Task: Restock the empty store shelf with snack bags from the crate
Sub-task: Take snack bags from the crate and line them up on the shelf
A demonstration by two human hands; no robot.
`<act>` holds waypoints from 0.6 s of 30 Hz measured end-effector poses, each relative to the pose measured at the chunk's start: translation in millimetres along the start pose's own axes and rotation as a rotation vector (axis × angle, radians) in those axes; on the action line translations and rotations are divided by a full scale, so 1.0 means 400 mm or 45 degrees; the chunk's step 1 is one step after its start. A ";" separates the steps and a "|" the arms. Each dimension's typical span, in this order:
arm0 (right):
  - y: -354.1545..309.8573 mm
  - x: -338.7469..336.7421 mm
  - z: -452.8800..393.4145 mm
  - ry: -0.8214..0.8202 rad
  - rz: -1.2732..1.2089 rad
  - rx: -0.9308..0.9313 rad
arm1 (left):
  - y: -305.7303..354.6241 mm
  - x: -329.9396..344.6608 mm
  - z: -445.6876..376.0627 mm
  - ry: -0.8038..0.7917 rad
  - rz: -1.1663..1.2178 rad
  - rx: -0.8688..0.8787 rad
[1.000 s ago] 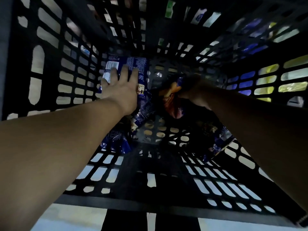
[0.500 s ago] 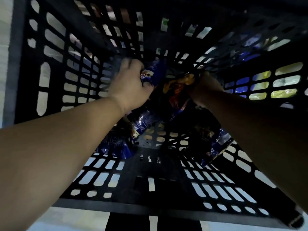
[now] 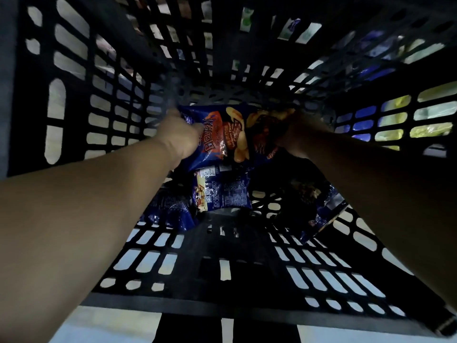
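Fingers of the right hand [image 3: 300, 134] vanish behind a dark snack bag [image 3: 265, 134]; its print stays unreadable.

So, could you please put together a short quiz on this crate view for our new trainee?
1. True or false: both hands are down inside the black crate.
2. Which hand grips the chip bag with the orange print facing the camera? A) the left hand B) the right hand C) neither
3. What colour are the snack bags lying loose on the crate floor, such as the back-side-up bag?

Key
1. True.
2. A; the right hand clutches a second, crumpled bag.
3. Dark blue.
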State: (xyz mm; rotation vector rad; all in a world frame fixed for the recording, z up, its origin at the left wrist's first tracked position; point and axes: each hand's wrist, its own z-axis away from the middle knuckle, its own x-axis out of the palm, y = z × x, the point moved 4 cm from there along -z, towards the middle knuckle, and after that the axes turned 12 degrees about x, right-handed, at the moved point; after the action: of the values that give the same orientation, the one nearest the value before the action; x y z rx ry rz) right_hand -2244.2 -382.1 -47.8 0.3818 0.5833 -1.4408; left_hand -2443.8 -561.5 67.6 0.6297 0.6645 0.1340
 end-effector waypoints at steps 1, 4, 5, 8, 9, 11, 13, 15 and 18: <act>-0.021 -0.026 0.056 0.028 0.017 0.012 | 0.002 0.002 0.002 0.002 0.028 -0.025; -0.046 -0.076 0.153 0.058 0.025 0.076 | 0.010 0.006 0.018 -0.019 0.155 -0.117; -0.045 -0.080 0.159 0.054 0.030 0.079 | 0.012 0.010 0.024 -0.054 0.172 -0.137; -0.049 -0.072 0.156 0.047 0.020 0.018 | 0.028 0.027 0.038 -0.176 0.114 -0.110; -0.050 -0.070 0.159 0.033 0.023 0.008 | 0.036 0.032 0.038 -0.189 0.086 -0.096; -0.055 -0.072 0.169 0.027 0.025 -0.018 | 0.046 0.038 0.031 -0.184 -0.006 -0.094; -0.054 -0.077 0.178 0.009 0.021 -0.015 | 0.052 0.029 0.021 -0.139 -0.145 -0.079; -0.050 -0.086 0.175 0.021 -0.016 -0.029 | 0.058 0.016 0.014 -0.136 -0.239 -0.055; -0.051 -0.092 0.165 0.048 -0.065 -0.063 | 0.081 -0.015 0.007 -0.177 -0.374 0.029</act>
State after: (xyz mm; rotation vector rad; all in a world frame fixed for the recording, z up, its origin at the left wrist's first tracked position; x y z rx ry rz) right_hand -2256.1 -392.5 29.0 0.3578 0.6620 -1.4676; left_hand -2444.2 -538.6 91.4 0.5511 0.6169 -0.1889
